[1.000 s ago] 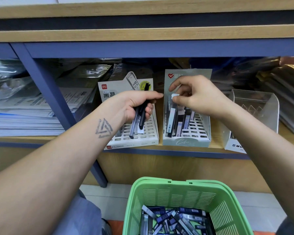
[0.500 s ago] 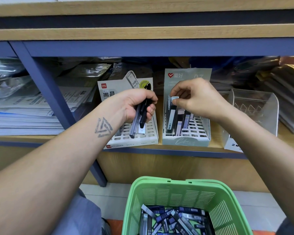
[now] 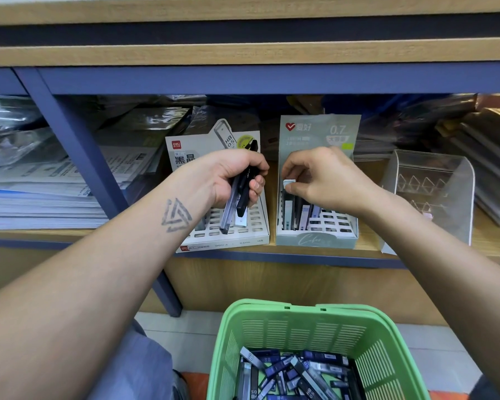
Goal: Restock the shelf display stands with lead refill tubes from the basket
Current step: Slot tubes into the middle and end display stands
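Left hand [image 3: 231,180], frame centre: gripping several lead tubes [image 3: 240,197] over white stand [image 3: 223,241]. Right hand [image 3: 326,180]: pinching white-capped tube [image 3: 288,184] in teal stand [image 3: 315,239]. Green basket [image 3: 300,324], bottom centre: loose tubes inside.

Green slotted basket [image 3: 306,330], white gridded stand [image 3: 243,226], blue shelf frame [image 3: 243,79].

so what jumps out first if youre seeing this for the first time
Two bare hands working at the shelf stands: the left hand grips a bundle of lead refill tubes over the white stand, while the right hand pinches the white cap of a tube standing in the grey-green 0.7 stand. Below, at bottom centre, a bright green basket holds a loose heap of more tubes.
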`<state>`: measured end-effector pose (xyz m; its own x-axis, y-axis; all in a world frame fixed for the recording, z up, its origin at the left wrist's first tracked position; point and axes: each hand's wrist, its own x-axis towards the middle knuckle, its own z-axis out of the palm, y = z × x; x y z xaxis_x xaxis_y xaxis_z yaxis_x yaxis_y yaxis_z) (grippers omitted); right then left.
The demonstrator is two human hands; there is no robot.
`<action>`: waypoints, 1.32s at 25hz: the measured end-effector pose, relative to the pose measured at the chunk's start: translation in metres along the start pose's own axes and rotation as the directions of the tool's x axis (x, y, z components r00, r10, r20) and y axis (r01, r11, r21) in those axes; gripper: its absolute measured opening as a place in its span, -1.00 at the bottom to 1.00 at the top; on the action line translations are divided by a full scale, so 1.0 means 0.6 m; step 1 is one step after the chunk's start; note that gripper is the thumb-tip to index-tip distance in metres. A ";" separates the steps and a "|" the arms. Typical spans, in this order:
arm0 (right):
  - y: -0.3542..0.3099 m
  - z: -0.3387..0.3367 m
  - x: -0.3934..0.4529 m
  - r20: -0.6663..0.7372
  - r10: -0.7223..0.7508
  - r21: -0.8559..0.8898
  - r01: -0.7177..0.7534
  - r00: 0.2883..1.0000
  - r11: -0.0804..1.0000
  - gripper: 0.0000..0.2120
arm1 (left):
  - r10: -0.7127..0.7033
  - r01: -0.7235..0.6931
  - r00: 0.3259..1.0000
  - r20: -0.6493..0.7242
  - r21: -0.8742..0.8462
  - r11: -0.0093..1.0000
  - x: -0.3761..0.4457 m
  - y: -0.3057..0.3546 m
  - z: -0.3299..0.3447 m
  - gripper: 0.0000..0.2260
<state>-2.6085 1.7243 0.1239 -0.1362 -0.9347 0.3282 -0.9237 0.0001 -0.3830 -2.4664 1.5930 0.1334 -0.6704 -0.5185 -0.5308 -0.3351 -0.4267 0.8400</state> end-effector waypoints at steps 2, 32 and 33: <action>0.002 0.003 0.000 -0.016 -0.002 -0.054 0.001 1.000 0.999 -0.89 | 0.002 -0.002 1.000 0.000 0.000 1.000 0.000 0.001 0.000 -0.81; -0.008 -0.018 0.014 -0.046 0.238 0.512 -0.182 0.970 0.840 -0.78 | 0.114 -0.067 0.964 0.239 -0.197 0.978 -0.031 0.003 0.021 -0.83; -0.007 -0.018 0.013 -0.017 0.241 0.515 -0.198 0.970 0.834 -0.73 | 0.118 -0.068 0.963 0.241 -0.206 0.976 -0.033 0.003 0.021 -0.82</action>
<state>-2.6094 1.7207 0.1372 -0.3608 -0.9011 0.2404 -0.5592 0.0027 -0.8291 -2.4622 1.6115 0.1470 -0.8448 -0.3713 -0.3852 -0.1450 -0.5341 0.8329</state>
